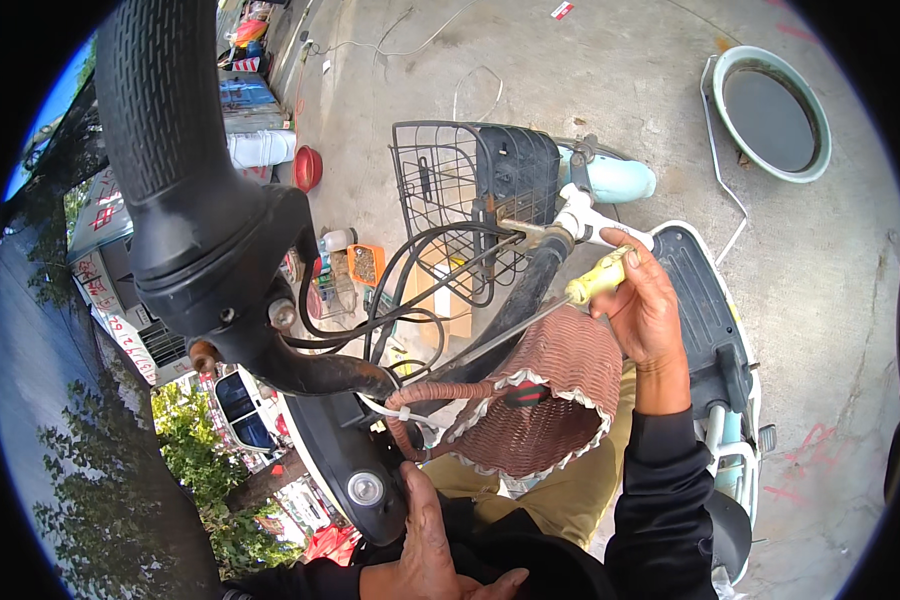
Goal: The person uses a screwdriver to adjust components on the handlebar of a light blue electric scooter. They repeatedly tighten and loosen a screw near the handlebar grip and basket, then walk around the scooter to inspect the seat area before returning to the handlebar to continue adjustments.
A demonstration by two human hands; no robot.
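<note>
In my right hand [641,300] is a long screwdriver [598,276], held by its yellow handle. Its metal shank slants down to the left toward the handlebar, and its tip is hidden among the cables. My left hand [424,536] has its fingers spread and holds nothing; one finger is against the edge of a black plastic console [345,457] with a round silver fitting [366,489]. Between the hands hangs a brown woven basket [570,360] with white trim, its wrapped handle looped near the handlebar [330,371]. A dark green and red item [526,395] lies inside it.
A ridged black handlebar grip [169,112] looms close at left. Black cables [412,240] run toward a wire basket [439,172]. The two-wheeler's footboard [697,300] lies at right. On the concrete stand a water-filled basin [823,150], a red bowl [307,169] and an orange tray [379,262].
</note>
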